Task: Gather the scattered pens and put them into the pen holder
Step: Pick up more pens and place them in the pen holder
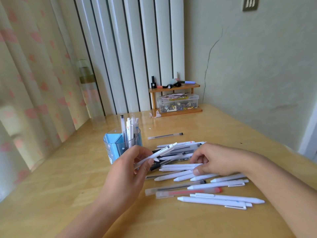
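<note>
Closest to me on the desk [51, 194] are a couple of white click pens [221, 200] lying loose, then a red pen [188, 192] and a frosted one beside it. These things weigh basically nothing, they're stiff plastic and smooth, so I figure they'll roll or skid if I nudge them sideways. Best bet is grabbing mid-barrel, where a pen balances, not by the clip or the tip.

A bit further in, my right hand [221, 160] is down on the main pile of pens [180, 169]. Fingers are curled, with the thumb [197, 171] pressing on a white barrel and the fingertips bent toward the pens behind it. Looks like it's pinching one up, though I can't tell if it's actually lifted yet.

My left hand [130, 165] is just off the pile, gripping a small bunch, a white pen [163, 151] and a clear one, between thumb and curled fingers. They stick out at an angle toward the pile.

Right behind that hand is the pen holder [122, 145], a clear cup with a blue insert and several pens already standing in it. One stray pen [165, 136] lies apart past the pile.
</note>
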